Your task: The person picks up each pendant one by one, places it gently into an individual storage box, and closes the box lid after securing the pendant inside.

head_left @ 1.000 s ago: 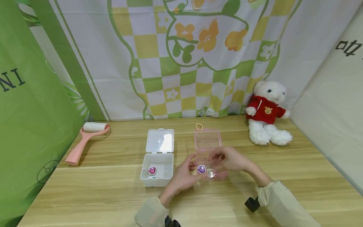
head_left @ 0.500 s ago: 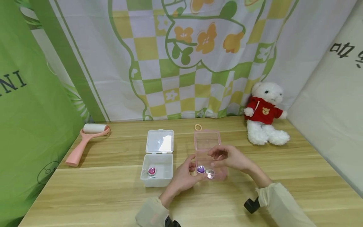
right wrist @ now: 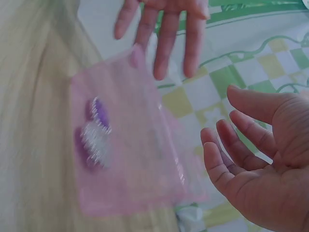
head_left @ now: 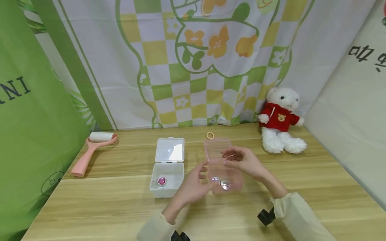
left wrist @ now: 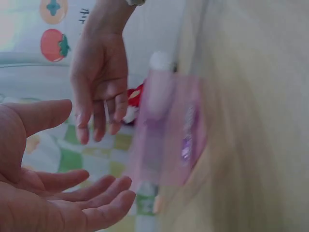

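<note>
A pink see-through box (head_left: 233, 177) stands on the table with its lid (head_left: 217, 149) laid back. Two gems with beaded rims lie inside, a purple one (right wrist: 100, 113) and a clear one (head_left: 225, 185). At the box's left side is my left hand (head_left: 193, 187), fingers apart and holding nothing. My right hand (head_left: 245, 163) hovers above the box's right side, its fingers loosely bent with nothing seen in them. In the left wrist view, both hands appear apart from the box. Left of it, a white box (head_left: 167, 193) with a raised lid contains a pink gem (head_left: 162, 181).
A pink-handled lint roller (head_left: 87, 155) lies at the table's left edge. A small yellowish ring (head_left: 210, 135) is behind the pink box. At the back right sits a white plush bear (head_left: 281, 122) in a red top. Patterned cloth (head_left: 163, 67) hangs behind the table.
The pink box has shifted and turned slightly. My right hand has risen a little away from the gems, and my left hand has drawn slightly leftward. The white box's contents look the same.
</note>
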A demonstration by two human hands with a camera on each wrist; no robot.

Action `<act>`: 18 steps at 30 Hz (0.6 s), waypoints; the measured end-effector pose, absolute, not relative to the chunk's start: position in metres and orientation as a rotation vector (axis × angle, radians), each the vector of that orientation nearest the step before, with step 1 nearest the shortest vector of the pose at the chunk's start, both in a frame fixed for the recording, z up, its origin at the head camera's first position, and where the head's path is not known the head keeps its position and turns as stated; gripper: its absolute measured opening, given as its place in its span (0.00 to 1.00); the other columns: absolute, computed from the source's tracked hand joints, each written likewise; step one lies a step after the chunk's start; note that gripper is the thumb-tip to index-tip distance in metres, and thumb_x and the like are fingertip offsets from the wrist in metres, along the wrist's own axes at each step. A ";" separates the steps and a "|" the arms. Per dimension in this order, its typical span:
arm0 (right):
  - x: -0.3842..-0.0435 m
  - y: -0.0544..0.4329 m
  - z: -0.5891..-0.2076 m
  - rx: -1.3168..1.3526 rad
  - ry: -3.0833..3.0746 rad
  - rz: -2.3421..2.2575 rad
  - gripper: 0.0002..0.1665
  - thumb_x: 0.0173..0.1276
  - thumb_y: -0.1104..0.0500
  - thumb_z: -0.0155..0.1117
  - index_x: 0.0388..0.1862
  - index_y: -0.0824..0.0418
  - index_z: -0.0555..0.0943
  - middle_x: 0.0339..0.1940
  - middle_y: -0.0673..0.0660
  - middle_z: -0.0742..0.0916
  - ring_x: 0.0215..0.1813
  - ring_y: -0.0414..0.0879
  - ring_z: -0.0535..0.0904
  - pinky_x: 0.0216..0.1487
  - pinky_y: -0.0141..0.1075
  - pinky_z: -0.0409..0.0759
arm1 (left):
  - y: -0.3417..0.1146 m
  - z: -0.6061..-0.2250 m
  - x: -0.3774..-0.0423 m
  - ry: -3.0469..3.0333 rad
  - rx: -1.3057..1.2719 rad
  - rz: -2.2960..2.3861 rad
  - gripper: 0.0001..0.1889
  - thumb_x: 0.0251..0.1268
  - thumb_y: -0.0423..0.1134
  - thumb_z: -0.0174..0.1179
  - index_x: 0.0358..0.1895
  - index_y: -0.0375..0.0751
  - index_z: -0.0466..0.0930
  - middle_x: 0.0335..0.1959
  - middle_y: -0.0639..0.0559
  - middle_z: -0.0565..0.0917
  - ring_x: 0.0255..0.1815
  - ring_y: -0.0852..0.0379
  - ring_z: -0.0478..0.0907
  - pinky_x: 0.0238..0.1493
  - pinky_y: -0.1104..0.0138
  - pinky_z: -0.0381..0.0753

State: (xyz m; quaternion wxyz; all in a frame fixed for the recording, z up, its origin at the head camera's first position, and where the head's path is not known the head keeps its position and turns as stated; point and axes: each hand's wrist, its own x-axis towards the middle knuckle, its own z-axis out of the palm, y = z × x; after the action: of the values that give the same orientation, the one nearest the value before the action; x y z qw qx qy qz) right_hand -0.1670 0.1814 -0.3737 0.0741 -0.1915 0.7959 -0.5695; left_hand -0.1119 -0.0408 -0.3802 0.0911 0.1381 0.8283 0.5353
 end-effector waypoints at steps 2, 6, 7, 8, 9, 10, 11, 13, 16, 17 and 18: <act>-0.166 0.176 -0.370 -0.571 2.389 -1.711 0.21 0.64 0.64 0.66 0.54 0.71 0.77 0.50 0.66 0.82 0.51 0.58 0.80 0.49 0.36 0.80 | -0.052 -0.372 -0.112 2.491 0.443 1.627 0.34 0.59 0.45 0.66 0.67 0.36 0.66 0.59 0.35 0.75 0.55 0.38 0.76 0.52 0.48 0.77; -0.170 0.161 -0.365 -0.588 2.398 -1.726 0.21 0.63 0.64 0.67 0.54 0.71 0.77 0.50 0.66 0.83 0.52 0.58 0.80 0.52 0.38 0.80 | -0.080 -0.358 -0.112 2.561 0.405 1.768 0.25 0.60 0.41 0.66 0.59 0.34 0.75 0.54 0.40 0.80 0.52 0.44 0.78 0.52 0.52 0.78; -0.171 0.158 -0.365 -0.598 2.392 -1.740 0.21 0.63 0.64 0.67 0.53 0.71 0.77 0.50 0.66 0.82 0.52 0.57 0.80 0.52 0.38 0.80 | -0.089 -0.355 -0.113 2.572 0.375 1.805 0.23 0.60 0.39 0.66 0.57 0.34 0.76 0.53 0.41 0.81 0.51 0.46 0.79 0.51 0.53 0.79; -0.172 0.154 -0.365 -0.608 2.383 -1.754 0.21 0.63 0.65 0.67 0.53 0.72 0.77 0.50 0.66 0.82 0.52 0.58 0.80 0.52 0.37 0.80 | -0.097 -0.353 -0.114 2.577 0.337 1.843 0.21 0.60 0.37 0.66 0.55 0.33 0.77 0.52 0.41 0.81 0.51 0.47 0.79 0.51 0.55 0.80; -0.173 0.150 -0.366 -0.618 2.376 -1.765 0.21 0.63 0.66 0.67 0.53 0.72 0.77 0.50 0.67 0.82 0.52 0.58 0.79 0.52 0.37 0.80 | -0.107 -0.351 -0.115 2.584 0.295 1.865 0.20 0.60 0.36 0.66 0.54 0.33 0.78 0.52 0.41 0.81 0.51 0.47 0.80 0.51 0.57 0.80; -0.174 0.146 -0.365 -0.632 2.361 -1.781 0.21 0.63 0.67 0.67 0.54 0.73 0.76 0.51 0.67 0.82 0.52 0.59 0.79 0.52 0.36 0.80 | -0.116 -0.351 -0.116 2.589 0.253 1.877 0.19 0.60 0.36 0.66 0.54 0.33 0.78 0.52 0.41 0.81 0.51 0.48 0.80 0.51 0.59 0.80; -0.174 0.142 -0.365 -0.644 2.341 -1.799 0.22 0.62 0.68 0.66 0.54 0.73 0.76 0.51 0.68 0.81 0.53 0.61 0.78 0.52 0.36 0.80 | -0.127 -0.351 -0.118 2.592 0.212 1.885 0.19 0.60 0.35 0.65 0.54 0.32 0.78 0.52 0.39 0.81 0.51 0.48 0.80 0.51 0.61 0.80; -0.176 0.134 -0.364 -0.670 2.315 -1.819 0.21 0.62 0.68 0.66 0.54 0.74 0.76 0.51 0.68 0.81 0.54 0.63 0.77 0.52 0.36 0.80 | -0.148 -0.354 -0.120 2.603 0.128 1.869 0.20 0.61 0.35 0.65 0.56 0.32 0.77 0.53 0.39 0.80 0.52 0.48 0.79 0.52 0.64 0.79; -0.179 0.121 -0.364 -0.661 2.298 -1.827 0.21 0.63 0.67 0.66 0.54 0.72 0.77 0.51 0.67 0.81 0.55 0.64 0.77 0.52 0.37 0.80 | -0.175 -0.364 -0.122 2.612 0.032 1.807 0.22 0.63 0.38 0.64 0.58 0.32 0.75 0.55 0.38 0.79 0.55 0.47 0.77 0.54 0.65 0.77; -0.180 0.117 -0.364 -0.642 2.296 -1.824 0.21 0.63 0.66 0.66 0.54 0.72 0.77 0.51 0.66 0.82 0.54 0.63 0.78 0.52 0.38 0.80 | -0.182 -0.368 -0.122 2.603 0.027 1.791 0.23 0.63 0.38 0.64 0.59 0.32 0.74 0.55 0.37 0.79 0.55 0.46 0.77 0.54 0.63 0.77; -0.181 0.113 -0.364 -0.620 2.295 -1.820 0.21 0.63 0.65 0.66 0.54 0.71 0.77 0.51 0.65 0.82 0.54 0.62 0.78 0.53 0.39 0.80 | -0.188 -0.373 -0.122 2.590 0.038 1.764 0.24 0.64 0.39 0.64 0.60 0.31 0.73 0.55 0.36 0.78 0.56 0.44 0.76 0.55 0.62 0.77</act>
State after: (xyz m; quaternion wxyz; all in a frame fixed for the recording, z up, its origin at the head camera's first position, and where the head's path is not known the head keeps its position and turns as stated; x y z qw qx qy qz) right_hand -0.1808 0.1132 -0.3639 0.0738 -0.2065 0.7645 -0.6062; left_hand -0.1223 -0.1878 -0.3730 0.0041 0.0120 0.8264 0.5629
